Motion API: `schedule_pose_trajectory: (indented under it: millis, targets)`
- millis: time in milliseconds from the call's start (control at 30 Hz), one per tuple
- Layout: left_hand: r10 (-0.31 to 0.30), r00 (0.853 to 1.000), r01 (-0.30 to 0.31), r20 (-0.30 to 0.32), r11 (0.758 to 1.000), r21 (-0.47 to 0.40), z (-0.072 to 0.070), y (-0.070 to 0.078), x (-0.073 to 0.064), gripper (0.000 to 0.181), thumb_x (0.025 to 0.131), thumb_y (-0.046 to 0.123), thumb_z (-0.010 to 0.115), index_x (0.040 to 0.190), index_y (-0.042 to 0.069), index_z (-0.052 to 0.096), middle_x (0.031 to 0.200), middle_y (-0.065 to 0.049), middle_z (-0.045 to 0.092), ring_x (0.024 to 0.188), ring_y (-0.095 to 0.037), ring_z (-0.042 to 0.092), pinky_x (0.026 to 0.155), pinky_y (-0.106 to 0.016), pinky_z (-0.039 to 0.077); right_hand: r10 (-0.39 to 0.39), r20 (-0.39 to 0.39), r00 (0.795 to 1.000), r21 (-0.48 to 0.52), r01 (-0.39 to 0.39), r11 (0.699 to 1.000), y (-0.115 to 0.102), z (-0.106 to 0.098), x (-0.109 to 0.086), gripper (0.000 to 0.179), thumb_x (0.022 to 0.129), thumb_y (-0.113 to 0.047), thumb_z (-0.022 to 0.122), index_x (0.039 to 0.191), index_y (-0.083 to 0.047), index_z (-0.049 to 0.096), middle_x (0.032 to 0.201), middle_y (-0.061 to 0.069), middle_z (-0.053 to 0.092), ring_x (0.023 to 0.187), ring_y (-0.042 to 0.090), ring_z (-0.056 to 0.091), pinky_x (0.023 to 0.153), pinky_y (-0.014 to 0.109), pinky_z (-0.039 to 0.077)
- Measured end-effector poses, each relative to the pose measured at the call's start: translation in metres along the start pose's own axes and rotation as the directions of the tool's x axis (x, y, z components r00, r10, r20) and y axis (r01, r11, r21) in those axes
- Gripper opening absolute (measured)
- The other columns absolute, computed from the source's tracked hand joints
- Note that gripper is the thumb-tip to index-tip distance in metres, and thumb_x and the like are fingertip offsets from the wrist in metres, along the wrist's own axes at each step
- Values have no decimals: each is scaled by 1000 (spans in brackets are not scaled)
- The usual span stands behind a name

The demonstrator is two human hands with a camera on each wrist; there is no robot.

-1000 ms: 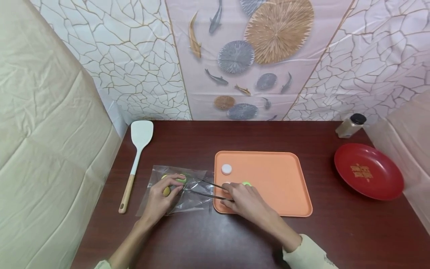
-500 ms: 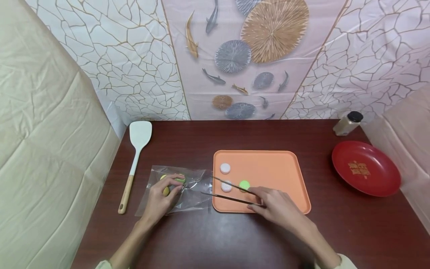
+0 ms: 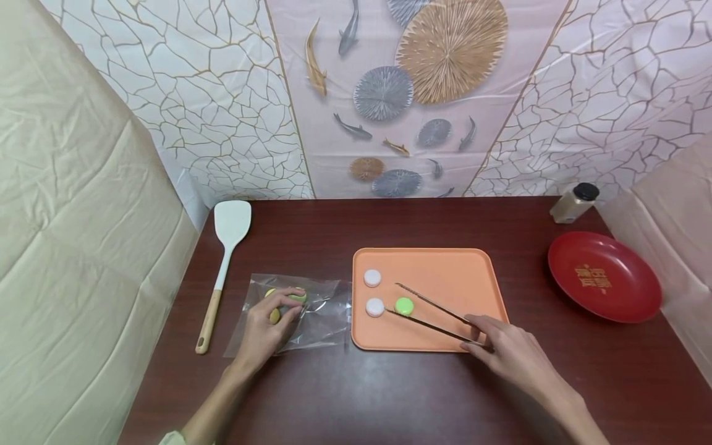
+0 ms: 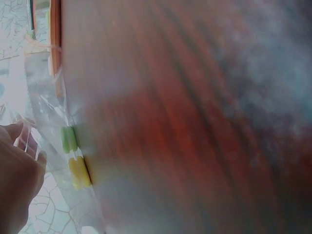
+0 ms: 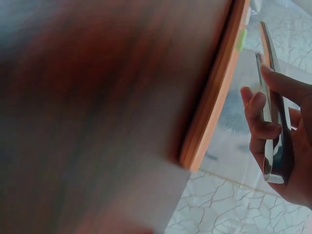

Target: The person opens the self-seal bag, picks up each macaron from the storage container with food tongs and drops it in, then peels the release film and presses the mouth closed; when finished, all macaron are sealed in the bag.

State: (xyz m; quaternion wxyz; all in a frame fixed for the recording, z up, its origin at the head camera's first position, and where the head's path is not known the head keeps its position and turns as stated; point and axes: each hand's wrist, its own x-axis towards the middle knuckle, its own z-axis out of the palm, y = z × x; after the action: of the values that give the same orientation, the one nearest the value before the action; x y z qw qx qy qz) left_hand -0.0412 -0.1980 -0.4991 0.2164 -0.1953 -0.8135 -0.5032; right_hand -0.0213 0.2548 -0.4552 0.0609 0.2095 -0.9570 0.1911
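Gripped metal tongs (image 3: 437, 329) in right hand (image 3: 513, 354), with arms spread over orange tray (image 3: 445, 264). Had green macaron-like round (image 3: 404, 305) on tray's left half, between tong arms from overhead, near two pale rounds (image 3: 375, 307); couldn't tell contact from clearance at near arm. Curled left hand (image 3: 268, 324) round film of clear bag (image 3: 325, 322), lying just left of tray with yellow round (image 4: 80, 171) and second green round (image 4: 69, 139) inside. Judged green macaron-like round light, dry, probably brittle, likely to skid on smooth tray. Called for light squeeze across opposite sides, low down, at full width, not on top rim. Judged film limp and slippery, better pinched at edge.
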Motion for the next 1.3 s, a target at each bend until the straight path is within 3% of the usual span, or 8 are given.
schedule_pose_trajectory:
  millis: [267, 767, 1100, 1300]
  targets:
    - [0, 1000, 0, 5, 1000, 10, -1, -1, -1, 22, 85, -20, 82, 97, -2, 76, 115, -16, 81, 110, -39, 77, 107, -12, 50, 36, 45, 998, -59, -34, 998, 13, -1, -15, 39, 81, -17, 97, 114, -20, 78, 76, -19, 60, 63, -3, 51, 50, 28, 39]
    - [5, 1000, -5, -9, 1000, 6, -1, -1, -2, 23, 85, -19, 83, 97, -1, 77, 114, -16, 81, 110, -39, 77, 108, -14, 51, -53, -45, 998, -94, 49, 994, 19, 1, -12, 32, 80, -22, 97, 106, -24, 79, 71, -25, 49, 59, -4, 36, 49, 24, 31]
    - [10, 1000, -9, -10, 1000, 11, -2, 0, -2, 24, 84, -21, 82, 97, -2, 77, 114, -16, 81, 109, -38, 77, 106, -13, 51, -88, -27, 996, -16, 88, 996, 2, 1, 1, 31, 83, -27, 96, 109, -25, 78, 76, -26, 51, 61, -8, 36, 50, 23, 32]
    - [11, 1000, -11, -10, 1000, 18, -3, 2, -2, 23, 84, -21, 82, 97, -3, 76, 115, -15, 81, 110, -38, 77, 107, -14, 51, -157, -6, 988, 39, 157, 987, -15, 8, 16, 27, 86, -23, 95, 104, -24, 75, 75, -27, 53, 60, -9, 37, 49, 20, 30]
